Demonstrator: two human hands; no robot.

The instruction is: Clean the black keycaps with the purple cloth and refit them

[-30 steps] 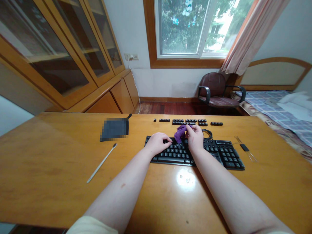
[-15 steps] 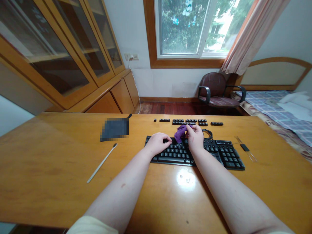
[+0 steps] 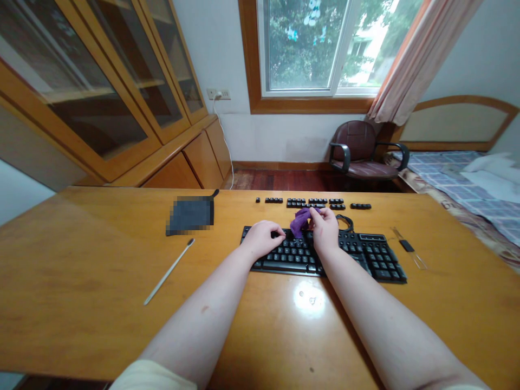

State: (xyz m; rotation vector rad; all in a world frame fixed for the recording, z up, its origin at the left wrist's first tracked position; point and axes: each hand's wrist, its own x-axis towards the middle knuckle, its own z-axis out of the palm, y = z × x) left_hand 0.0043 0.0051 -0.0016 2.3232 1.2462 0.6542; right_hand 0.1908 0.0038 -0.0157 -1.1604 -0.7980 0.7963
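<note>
A black keyboard lies on the wooden desk, partly covered by both hands. My left hand is closed over its upper left part, thumb and fingertips pinched together; what they hold, if anything, is too small to make out. My right hand pinches a crumpled purple cloth just above the keyboard's top rows. Behind the keyboard, loose black keycaps are laid out in short groups along the far side of the desk. Coiled black cable sits behind my right hand.
A thin white-handled brush lies left of the keyboard, with a dark pouch, blurred out, beyond it. To the right is a wire keycap puller. Past the far desk edge stand a cabinet and a chair.
</note>
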